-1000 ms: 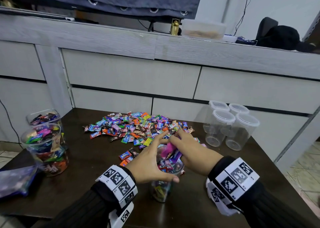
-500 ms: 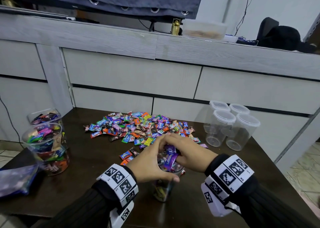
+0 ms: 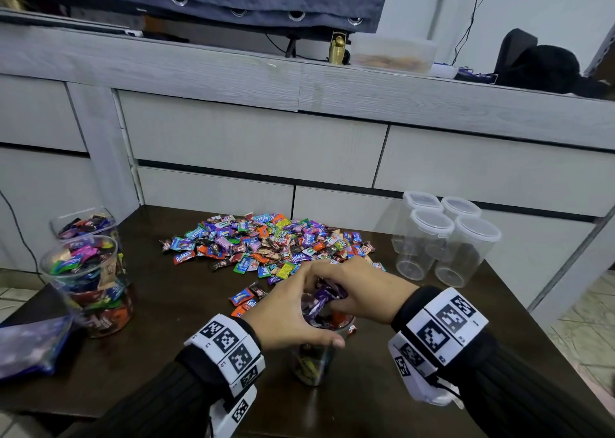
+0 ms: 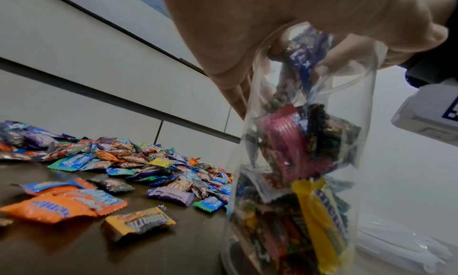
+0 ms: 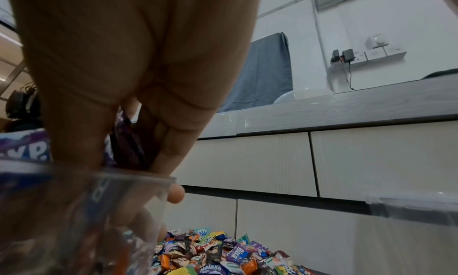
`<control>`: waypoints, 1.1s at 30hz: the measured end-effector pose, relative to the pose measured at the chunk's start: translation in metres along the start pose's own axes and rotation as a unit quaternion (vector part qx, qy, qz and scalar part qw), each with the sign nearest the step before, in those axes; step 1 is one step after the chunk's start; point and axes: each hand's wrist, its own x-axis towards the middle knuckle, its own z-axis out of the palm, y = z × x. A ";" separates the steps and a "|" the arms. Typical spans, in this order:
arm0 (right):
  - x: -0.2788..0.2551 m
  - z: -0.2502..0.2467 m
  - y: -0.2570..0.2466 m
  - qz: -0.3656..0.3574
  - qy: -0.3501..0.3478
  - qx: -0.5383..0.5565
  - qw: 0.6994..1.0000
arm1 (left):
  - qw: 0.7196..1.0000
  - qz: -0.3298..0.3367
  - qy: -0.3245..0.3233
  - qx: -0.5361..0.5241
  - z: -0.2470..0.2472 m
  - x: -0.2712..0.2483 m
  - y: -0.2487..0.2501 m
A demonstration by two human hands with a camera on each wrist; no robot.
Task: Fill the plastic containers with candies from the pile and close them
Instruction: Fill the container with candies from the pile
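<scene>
Since a second ago, purple-wrapped candies (image 3: 327,296) have been lowered by the right hand (image 3: 357,289) into the mouth of the clear plastic container (image 3: 312,361), which stands on the dark tabletop (image 3: 173,331) clasped by the left hand (image 3: 289,314). Filling is judged nearly finished; release comes next, then a lid. Crinkly foil wrappers glint in the pile (image 3: 266,244).

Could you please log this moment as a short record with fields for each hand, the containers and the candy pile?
left hand: grips the rim of the open clear plastic container on the dark wooden table
right hand: pushes purple-wrapped candies into it
fill level: near the rim
filled clear containers: two, far left
empty lidded clear containers: four, far right
pile of wrapped candies: behind the hands
</scene>
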 end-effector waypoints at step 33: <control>-0.020 0.124 0.068 0.474 0.011 0.116 0.873 | 0.919 -0.239 0.037 0.313 -0.041 -0.016 -0.073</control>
